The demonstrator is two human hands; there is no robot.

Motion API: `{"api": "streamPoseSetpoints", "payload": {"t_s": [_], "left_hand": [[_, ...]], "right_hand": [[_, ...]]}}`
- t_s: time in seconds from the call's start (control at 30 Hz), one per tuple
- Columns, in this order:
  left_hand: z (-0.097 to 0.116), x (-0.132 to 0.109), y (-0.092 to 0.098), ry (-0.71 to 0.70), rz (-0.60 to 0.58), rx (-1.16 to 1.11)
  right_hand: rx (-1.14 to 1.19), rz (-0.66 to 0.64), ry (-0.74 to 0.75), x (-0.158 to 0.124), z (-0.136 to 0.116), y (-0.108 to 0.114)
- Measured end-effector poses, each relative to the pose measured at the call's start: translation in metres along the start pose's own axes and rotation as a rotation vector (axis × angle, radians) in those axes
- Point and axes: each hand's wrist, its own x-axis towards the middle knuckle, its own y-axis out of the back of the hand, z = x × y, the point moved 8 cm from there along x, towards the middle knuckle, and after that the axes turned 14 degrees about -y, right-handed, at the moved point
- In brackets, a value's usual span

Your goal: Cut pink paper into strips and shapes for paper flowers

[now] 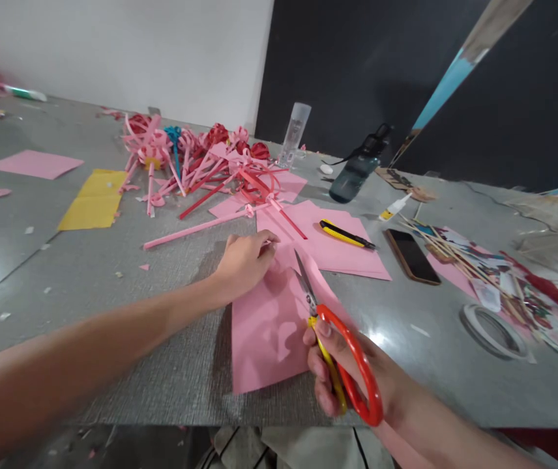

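Observation:
My right hand (337,365) grips scissors (352,365) with red and yellow handles. Their blades are parted, and a sheet of pink paper (264,345) lies between them, with a narrow strip curling away on the right. My left hand (247,264) is closed at the sheet's upper left edge, thumb and fingers pinching the paper. Just beyond the blades lies a stack of pink sheets (362,260), and on it rests a yellow and black box cutter (347,236). A long rolled pink paper stick (195,231) lies past my left hand.
Pink and red paper-strip flowers (195,153) are heaped at the back. Yellow paper (94,200) lies left. Toward the right are a clear bottle (294,133), a dark water bottle (357,170), a glue bottle (395,206), a phone (412,256) and tape rolls (494,332).

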Motion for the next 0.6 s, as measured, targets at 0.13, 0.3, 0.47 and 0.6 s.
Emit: {"api": "streamPoseSetpoints", "payload": {"t_s": [0.13, 0.3, 0.47, 0.6], "left_hand": [[0.0, 0.0, 0.001, 0.016, -0.006, 0.005], [0.001, 0.0, 0.001, 0.007, -0.001, 0.0], [0.001, 0.0, 0.001, -0.01, 0.007, -0.011], [0.001, 0.001, 0.0, -0.027, 0.006, -0.029]], "right_hand": [[0.042, 0.059, -0.005, -0.015, 0.002, 0.008], [0.045, 0.04, -0.047, -0.03, 0.001, 0.01], [0.026, 0.019, -0.094, -0.038, -0.008, 0.005], [0.012, 0.025, -0.115, -0.038, -0.012, 0.01]]}}
